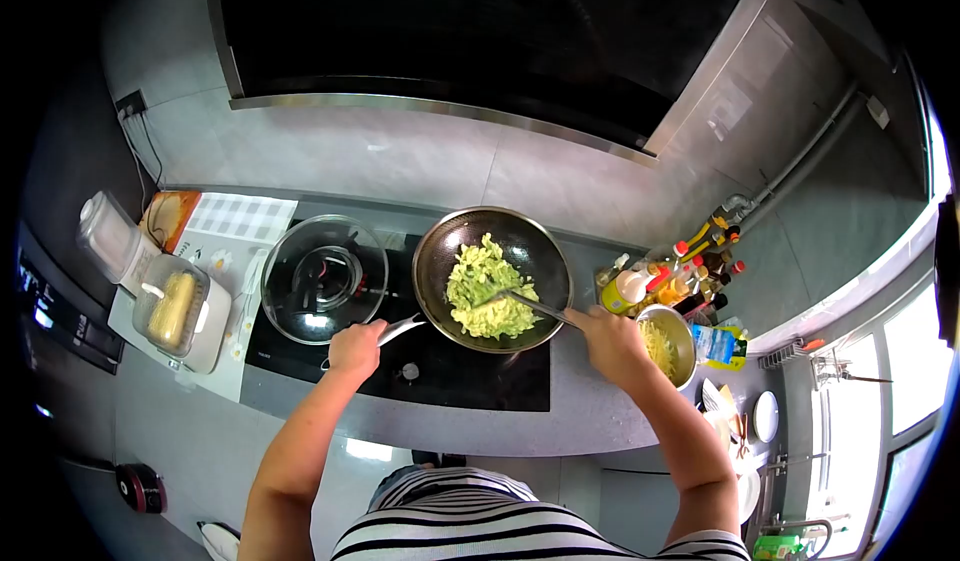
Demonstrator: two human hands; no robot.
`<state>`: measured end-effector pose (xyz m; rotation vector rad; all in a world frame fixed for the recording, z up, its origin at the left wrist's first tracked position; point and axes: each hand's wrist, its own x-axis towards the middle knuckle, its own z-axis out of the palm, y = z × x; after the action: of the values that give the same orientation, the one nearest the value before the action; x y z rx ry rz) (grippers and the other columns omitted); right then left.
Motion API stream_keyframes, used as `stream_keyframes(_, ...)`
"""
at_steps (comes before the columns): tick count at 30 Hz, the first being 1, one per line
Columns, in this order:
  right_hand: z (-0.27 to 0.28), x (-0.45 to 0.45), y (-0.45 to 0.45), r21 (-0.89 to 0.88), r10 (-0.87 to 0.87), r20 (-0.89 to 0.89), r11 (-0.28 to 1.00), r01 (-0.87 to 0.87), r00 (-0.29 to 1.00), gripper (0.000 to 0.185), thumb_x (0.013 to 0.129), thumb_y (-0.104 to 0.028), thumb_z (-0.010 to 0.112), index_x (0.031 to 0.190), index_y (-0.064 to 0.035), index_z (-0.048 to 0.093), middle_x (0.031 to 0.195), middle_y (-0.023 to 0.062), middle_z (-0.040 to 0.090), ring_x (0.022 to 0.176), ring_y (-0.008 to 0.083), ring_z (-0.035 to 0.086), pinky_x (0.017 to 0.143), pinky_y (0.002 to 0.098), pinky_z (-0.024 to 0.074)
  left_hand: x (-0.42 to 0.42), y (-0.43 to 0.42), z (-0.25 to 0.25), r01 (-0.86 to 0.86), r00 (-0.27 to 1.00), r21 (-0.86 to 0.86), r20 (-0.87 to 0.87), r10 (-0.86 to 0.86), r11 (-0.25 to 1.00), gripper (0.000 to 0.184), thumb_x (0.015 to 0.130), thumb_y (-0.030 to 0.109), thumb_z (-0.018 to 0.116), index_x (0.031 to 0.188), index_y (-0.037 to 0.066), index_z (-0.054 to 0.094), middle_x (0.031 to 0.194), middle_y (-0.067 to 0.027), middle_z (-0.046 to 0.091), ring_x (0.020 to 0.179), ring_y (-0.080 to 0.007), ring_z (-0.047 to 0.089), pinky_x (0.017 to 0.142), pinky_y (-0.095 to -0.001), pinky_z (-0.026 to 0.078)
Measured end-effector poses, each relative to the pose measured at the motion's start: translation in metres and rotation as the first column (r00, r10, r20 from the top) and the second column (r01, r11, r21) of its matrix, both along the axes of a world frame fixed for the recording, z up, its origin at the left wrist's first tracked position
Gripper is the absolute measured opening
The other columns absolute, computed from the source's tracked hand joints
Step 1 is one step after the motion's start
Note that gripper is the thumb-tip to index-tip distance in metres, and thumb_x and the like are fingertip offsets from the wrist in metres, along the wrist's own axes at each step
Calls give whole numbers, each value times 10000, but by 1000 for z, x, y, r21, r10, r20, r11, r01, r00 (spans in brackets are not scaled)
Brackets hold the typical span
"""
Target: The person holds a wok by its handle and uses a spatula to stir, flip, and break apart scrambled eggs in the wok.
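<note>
A dark wok [432, 261] sits on the right side of the black cooktop [480, 386]. Inside it lies a heap of chopped yellow-green food [485, 286], perhaps egg with greens. My left hand [355, 349] is closed round the wok's metal handle [402, 328]. In my right hand [612, 341] I grip a long-handled spatula [540, 306], which slants left into the wok; its tip is blurred and partly among the food. Just right of that hand stands a metal bowl [684, 336] of pale yellow shreds [658, 347].
A glass lid [290, 296] lies over the left burner. Several sauce bottles [670, 281] crowd the back right corner. At far left is a clear container [170, 311] with noodle-like sticks. The range hood [450, 113] overhangs the back. Plates [765, 416] stand at right near the sink.
</note>
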<state>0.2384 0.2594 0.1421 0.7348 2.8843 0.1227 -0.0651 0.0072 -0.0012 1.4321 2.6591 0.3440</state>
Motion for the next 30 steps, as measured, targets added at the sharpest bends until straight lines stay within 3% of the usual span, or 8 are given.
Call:
stream_keyframes(7,-26,-30,1,86,-16,-110,996,26,994,550,834,-28,579,1360,-181,533,1049,108,626,810,296,698,675,408,570,2,-2,0,7,1000,11,11,-8,1000,253,774,62,684,1003,147,620,846,-123,699,807,-358,690,714,-481,547)
stream_keyframes(12,65,10,-26,-111,-80,-128,992,66,989,456,804,-61,633,1247,-169,647,948,134,660,863,343,671,737,470,539,1,-1,1,-2,1000,-31,9,2,1000,315,758,100,735,1043,148,610,859,-125,690,840,-345,684,731,-464,550)
stream_keyframes(15,25,7,-27,-72,-27,-46,997,24,999,443,826,-97,627,1260,-191,639,959,123,656,858,338,673,731,462,541,0,-1,0,-4,1000,-35,4,4,999,334,758,105,737,1062,154,609,857,-121,687,840,-341,683,733,-458,551)
stream_keyframes(18,2,-20,-19,14,-85,-98,996,87,992,433,854,-132,609,1280,-207,625,977,114,648,864,331,673,728,449,547,-2,-1,-7,8,1000,-12,-3,-8,1000,341,757,105,736,1070,158,614,866,-118,691,842,-342,681,737,-460,550)
stream_keyframes(21,32,-11,-13,56,-87,-159,994,97,983,446,827,-85,612,1252,-216,646,1004,105,646,870,310,673,713,434,545,-1,-2,-3,16,1000,-29,9,-16,999,337,755,100,734,1066,156,617,875,-118,696,850,-344,681,732,-464,549)
stream_keyframes(24,72,6,-6,134,-49,-21,990,52,999,471,770,-41,616,1198,-226,682,999,102,647,881,308,672,693,424,543,-1,-1,-4,0,1000,-3,21,0,1000,331,753,95,732,1058,150,618,882,-120,701,849,-349,684,731,-472,545)
stream_keyframes(27,37,-5,8,211,58,17,976,-60,998,352,827,-57,559,1119,-194,701,981,87,649,892,283,684,711,396,551,0,-2,-1,-1,1000,-4,29,1,1000,333,752,95,732,1060,148,617,884,-122,702,848,-351,685,733,-476,543)
stream_keyframes(30,9,-34,17,152,-56,-161,985,80,985,328,842,-81,570,1131,-178,692,997,103,659,874,307,695,721,418,569,-2,-1,-5,10,1000,12,20,-11,1000,336,750,93,731,1061,147,617,879,-123,701,847,-352,686,732,-478,543)
